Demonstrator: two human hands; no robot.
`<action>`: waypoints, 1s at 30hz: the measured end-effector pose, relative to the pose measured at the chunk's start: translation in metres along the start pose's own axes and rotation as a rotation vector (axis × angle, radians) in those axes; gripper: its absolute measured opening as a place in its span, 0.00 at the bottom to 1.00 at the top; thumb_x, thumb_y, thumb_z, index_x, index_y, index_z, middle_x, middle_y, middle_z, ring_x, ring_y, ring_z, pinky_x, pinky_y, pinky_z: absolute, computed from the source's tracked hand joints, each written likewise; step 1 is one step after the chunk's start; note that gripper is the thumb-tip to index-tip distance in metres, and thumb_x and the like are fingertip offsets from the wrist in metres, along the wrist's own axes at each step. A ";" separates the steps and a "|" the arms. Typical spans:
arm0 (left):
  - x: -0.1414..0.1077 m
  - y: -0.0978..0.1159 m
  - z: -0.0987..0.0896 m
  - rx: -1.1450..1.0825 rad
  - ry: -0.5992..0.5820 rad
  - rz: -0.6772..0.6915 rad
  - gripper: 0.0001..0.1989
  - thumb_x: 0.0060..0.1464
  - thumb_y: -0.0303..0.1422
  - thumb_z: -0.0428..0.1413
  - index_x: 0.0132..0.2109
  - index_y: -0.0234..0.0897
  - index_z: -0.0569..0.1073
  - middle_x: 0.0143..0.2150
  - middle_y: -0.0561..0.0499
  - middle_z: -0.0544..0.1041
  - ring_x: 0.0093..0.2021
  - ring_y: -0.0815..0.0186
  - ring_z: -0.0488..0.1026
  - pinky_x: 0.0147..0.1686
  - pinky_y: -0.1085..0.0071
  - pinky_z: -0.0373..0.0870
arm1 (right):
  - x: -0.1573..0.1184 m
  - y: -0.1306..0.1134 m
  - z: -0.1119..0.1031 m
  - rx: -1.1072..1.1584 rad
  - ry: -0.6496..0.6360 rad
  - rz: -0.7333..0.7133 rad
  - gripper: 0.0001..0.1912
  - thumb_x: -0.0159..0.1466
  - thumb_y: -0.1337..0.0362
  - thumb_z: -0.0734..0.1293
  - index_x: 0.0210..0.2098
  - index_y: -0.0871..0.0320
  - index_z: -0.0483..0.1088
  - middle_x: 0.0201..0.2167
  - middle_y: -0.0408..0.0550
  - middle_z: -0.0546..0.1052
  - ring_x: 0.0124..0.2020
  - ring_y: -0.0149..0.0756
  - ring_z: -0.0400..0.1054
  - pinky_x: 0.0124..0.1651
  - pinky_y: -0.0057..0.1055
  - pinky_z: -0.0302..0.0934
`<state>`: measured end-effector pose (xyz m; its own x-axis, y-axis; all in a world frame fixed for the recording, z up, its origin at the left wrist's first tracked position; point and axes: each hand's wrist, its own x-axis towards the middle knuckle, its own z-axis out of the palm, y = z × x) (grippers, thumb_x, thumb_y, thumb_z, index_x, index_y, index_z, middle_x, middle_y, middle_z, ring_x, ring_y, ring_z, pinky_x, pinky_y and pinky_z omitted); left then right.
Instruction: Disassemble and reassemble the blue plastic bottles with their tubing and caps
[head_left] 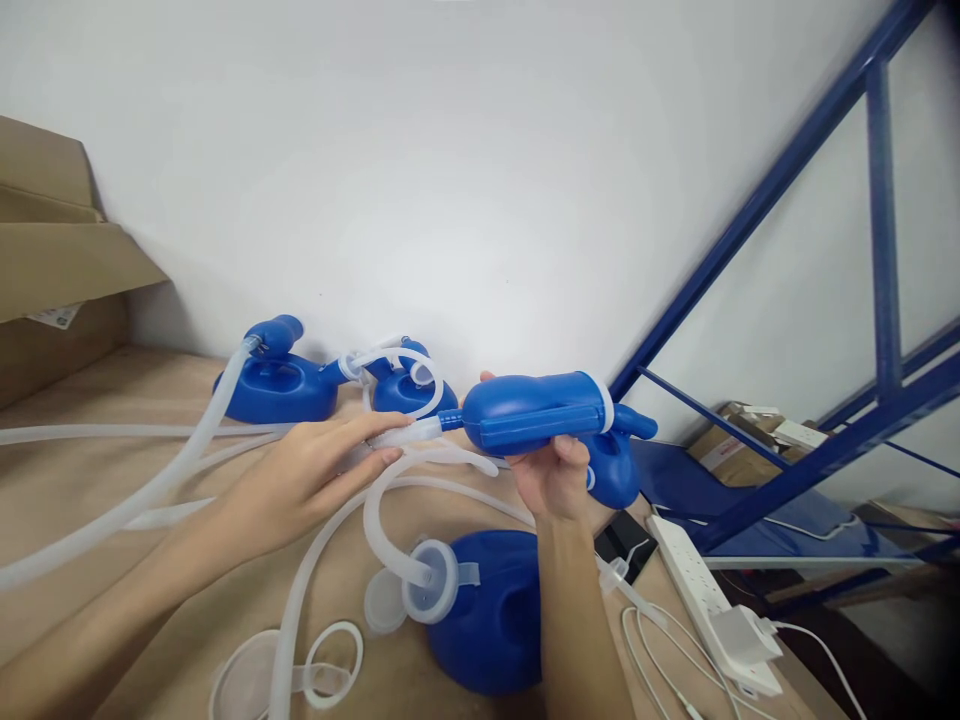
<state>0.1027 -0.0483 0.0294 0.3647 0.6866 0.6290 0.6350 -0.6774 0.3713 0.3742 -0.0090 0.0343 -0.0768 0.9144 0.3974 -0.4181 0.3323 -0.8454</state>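
Note:
My left hand [311, 475] pinches the end of a translucent hose [409, 434] between thumb and fingers. That end meets the ribbed blue nozzle [450, 419] of a blue plastic urinal cup [532, 412] with a white rim ring [604, 402]. From below, my right hand [551, 478] grips the cup, which lies sideways above the table. How far the nozzle goes into the hose is hard to see. Below them rests a blue urinal bottle [487, 610], partly hidden by my right forearm, with a translucent cap [431, 582] and a curved hose at its mouth.
Other blue bottles [281, 388] with hoses stand along the wall. A loose white ring [334, 665] lies at the front. On the right are a power strip [690, 565], cables and a blue metal rack [885, 230]. A cardboard box [60, 250] sits at left.

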 end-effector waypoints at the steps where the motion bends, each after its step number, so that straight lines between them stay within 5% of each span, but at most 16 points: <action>1: 0.000 0.001 0.002 0.021 0.027 0.016 0.20 0.73 0.43 0.49 0.63 0.42 0.76 0.45 0.49 0.86 0.35 0.62 0.81 0.34 0.71 0.74 | 0.000 0.000 -0.001 -0.026 0.004 0.009 0.36 0.51 0.46 0.77 0.57 0.47 0.70 0.58 0.51 0.80 0.68 0.62 0.66 0.67 0.66 0.63; 10: -0.005 -0.004 0.020 0.372 0.248 0.235 0.17 0.73 0.36 0.52 0.63 0.37 0.74 0.43 0.46 0.86 0.29 0.62 0.80 0.28 0.69 0.70 | 0.000 0.001 -0.001 -0.093 -0.016 -0.002 0.36 0.46 0.45 0.80 0.52 0.48 0.75 0.59 0.51 0.80 0.65 0.62 0.69 0.65 0.62 0.66; 14: -0.005 -0.008 0.020 0.304 0.209 0.234 0.18 0.73 0.35 0.52 0.65 0.39 0.72 0.44 0.47 0.86 0.31 0.63 0.81 0.30 0.70 0.72 | -0.001 0.001 0.003 -0.038 -0.031 0.002 0.35 0.45 0.45 0.81 0.50 0.47 0.76 0.57 0.50 0.81 0.67 0.62 0.67 0.69 0.64 0.60; 22: -0.005 -0.003 0.022 0.137 0.217 0.243 0.17 0.74 0.36 0.50 0.65 0.42 0.71 0.51 0.46 0.86 0.41 0.60 0.85 0.39 0.71 0.79 | -0.004 0.002 0.009 -0.093 -0.091 0.064 0.36 0.44 0.35 0.78 0.47 0.45 0.77 0.54 0.49 0.82 0.60 0.61 0.73 0.66 0.65 0.65; 30: 0.001 -0.001 0.016 0.129 0.158 0.149 0.19 0.75 0.43 0.45 0.53 0.39 0.78 0.38 0.48 0.86 0.30 0.61 0.82 0.30 0.69 0.74 | -0.007 -0.001 0.017 -0.090 -0.081 0.023 0.42 0.47 0.35 0.79 0.56 0.45 0.73 0.55 0.51 0.81 0.61 0.62 0.73 0.62 0.63 0.69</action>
<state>0.1133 -0.0425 0.0188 0.3560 0.5253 0.7729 0.6679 -0.7214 0.1828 0.3597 -0.0191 0.0383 -0.1599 0.9015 0.4021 -0.3328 0.3343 -0.8817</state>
